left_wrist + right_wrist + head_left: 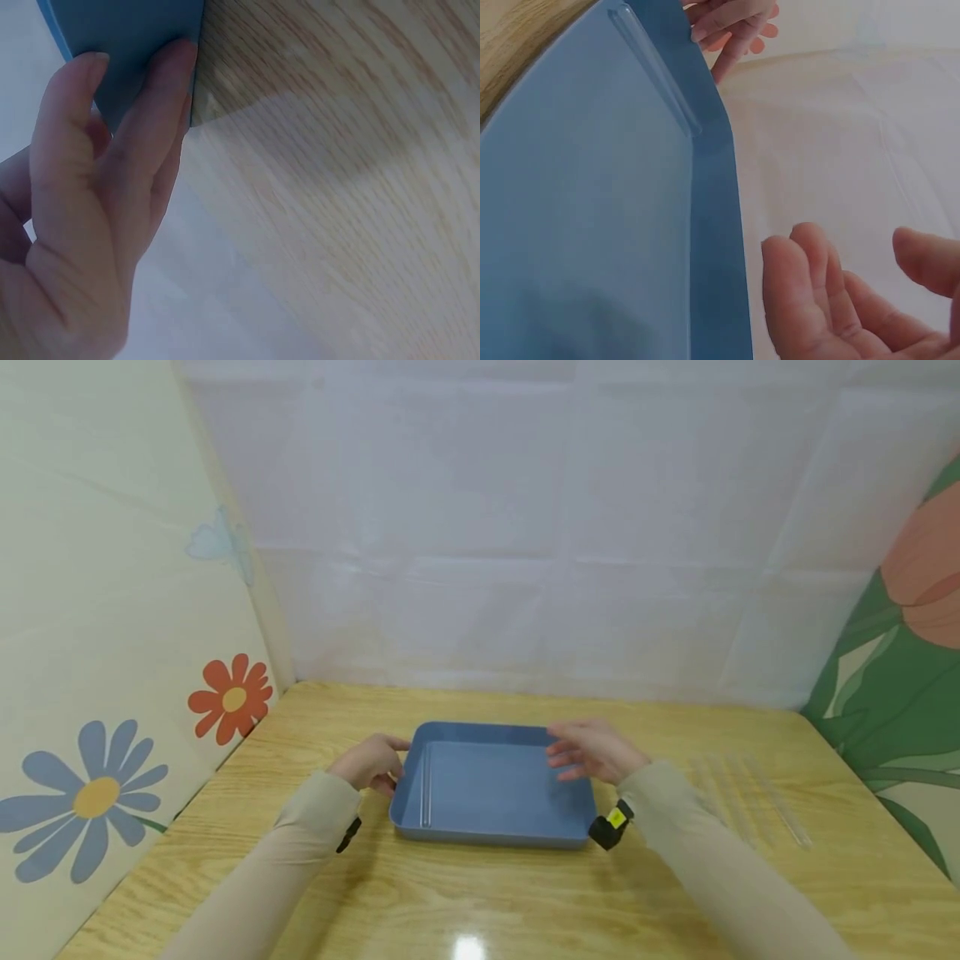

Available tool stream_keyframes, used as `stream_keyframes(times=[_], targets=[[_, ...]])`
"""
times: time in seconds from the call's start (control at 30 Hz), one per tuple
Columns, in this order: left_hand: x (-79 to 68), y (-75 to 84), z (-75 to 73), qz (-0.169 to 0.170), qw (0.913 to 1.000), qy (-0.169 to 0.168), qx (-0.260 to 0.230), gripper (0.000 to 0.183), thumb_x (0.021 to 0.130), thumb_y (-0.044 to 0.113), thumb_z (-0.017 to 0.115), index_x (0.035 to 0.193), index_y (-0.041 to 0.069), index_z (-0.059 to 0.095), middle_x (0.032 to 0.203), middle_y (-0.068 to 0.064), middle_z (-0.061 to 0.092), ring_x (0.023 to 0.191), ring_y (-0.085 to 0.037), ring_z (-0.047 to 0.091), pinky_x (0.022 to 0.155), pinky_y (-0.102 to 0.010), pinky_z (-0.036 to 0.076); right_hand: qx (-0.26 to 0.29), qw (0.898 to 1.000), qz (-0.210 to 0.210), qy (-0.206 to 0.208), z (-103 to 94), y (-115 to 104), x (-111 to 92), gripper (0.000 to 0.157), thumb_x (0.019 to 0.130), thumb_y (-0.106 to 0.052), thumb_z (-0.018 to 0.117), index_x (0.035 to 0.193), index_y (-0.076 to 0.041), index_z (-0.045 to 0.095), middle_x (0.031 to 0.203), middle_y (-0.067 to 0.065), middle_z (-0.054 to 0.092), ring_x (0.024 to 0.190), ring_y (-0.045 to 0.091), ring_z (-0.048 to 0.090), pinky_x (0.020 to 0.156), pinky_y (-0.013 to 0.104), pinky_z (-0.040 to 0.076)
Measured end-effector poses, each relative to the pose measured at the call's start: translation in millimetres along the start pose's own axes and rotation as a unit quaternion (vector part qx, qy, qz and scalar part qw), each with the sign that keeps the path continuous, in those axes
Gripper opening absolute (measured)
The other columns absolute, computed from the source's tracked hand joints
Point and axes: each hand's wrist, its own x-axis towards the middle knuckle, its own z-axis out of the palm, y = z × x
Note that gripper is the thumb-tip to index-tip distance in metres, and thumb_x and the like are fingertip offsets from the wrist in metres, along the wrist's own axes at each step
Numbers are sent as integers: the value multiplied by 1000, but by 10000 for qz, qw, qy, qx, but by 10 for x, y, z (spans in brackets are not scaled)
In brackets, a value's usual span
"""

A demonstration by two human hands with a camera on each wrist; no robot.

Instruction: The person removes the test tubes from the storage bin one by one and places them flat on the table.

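Observation:
A shallow blue tray [510,789] sits on the wooden table in the head view. Along its left side lies a clear, slender tube [426,785], also visible near the far wall of the tray in the right wrist view. My left hand [372,762] touches the outside of the tray's left wall, and the left wrist view shows its fingers [142,124] resting against that wall. Over the tray's right part hovers my right hand [592,750], fingers apart and slightly bent, with nothing in it.
Several clear tubes [780,802] lie side by side on the table [480,893], right of the tray and partly behind my right forearm. A white sheet [510,527] hangs behind the table. Flower-printed panels stand at left and right.

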Motion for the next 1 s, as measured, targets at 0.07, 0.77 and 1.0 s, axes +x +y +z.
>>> stream_keyframes(times=[0.07,0.77,1.0], targets=[[4,6,-1,-5,10000,15,11,58,88,-17,50,144,-7,39,106,-27,64,53,-18,59,51,-27,55,-66,9999,59,69,22,-18,10,46,101,-19,52,134,12,44,92,11,63,74,17,63,65,33,58],[-4,-85,45,151,9998,154,-38,58,85,-18,49,142,-8,42,93,-17,68,51,-18,60,49,-30,55,-333,9988,281,-223,484,-38,234,49,99,-24,57,133,10,49,107,24,63,77,21,64,66,37,59],[6,-104,36,171,9994,118,-263,62,82,-20,46,143,-10,39,99,-20,67,62,-26,67,50,-31,57,-475,9972,508,-288,673,-101,330,48,98,-25,59,135,6,51,117,28,60,88,30,66,71,43,59]])
